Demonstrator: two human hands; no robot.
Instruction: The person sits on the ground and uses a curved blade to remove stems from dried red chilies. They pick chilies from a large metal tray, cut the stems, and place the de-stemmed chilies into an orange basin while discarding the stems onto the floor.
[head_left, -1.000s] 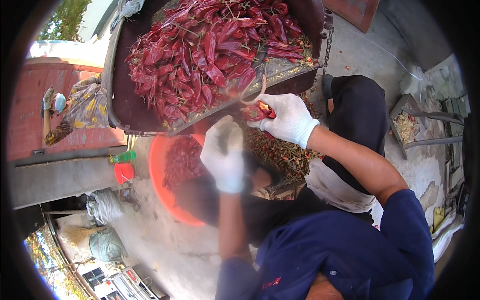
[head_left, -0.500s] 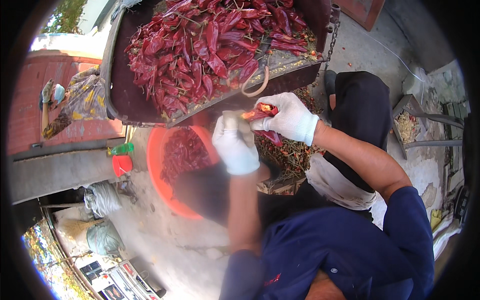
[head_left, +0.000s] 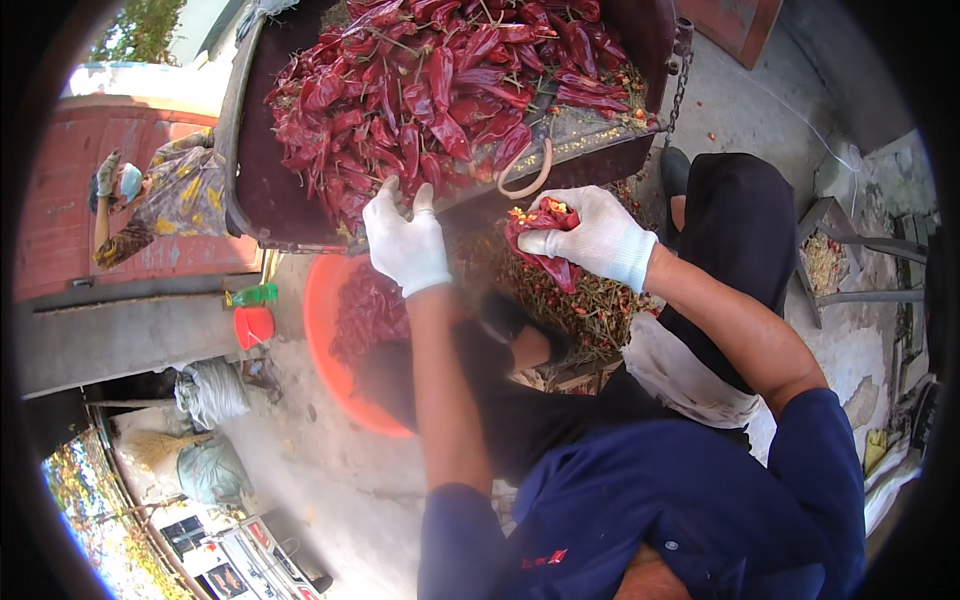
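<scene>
Co-worker (head_left: pixel 180 195): in a yellow-patterned top, beyond the dark bin (head_left: pixel 258 165)
Orange tub (head_left: pixel 318 325): on the ground, with more peppers (head_left: pixel 365 320) inside
Left hand (head_left: pixel 405 238): white-gloved, thumb and fingers parted, nothing seen in its grasp; fingertips at the bin's near edge, contact unclear
Pepper heap (head_left: pixel 440 100): red, piled inside the bin
Held peppers (head_left: pixel 540 250): near the bin's edge, pale seeds showing
Right hand (head_left: pixel 605 238): white-gloved, closed around the held peppers

red bucket (head_left: pixel 254 328) | green bottle (head_left: pixel 252 294) | white sack (head_left: pixel 212 391) | red doors (head_left: pixel 70 200)
</scene>
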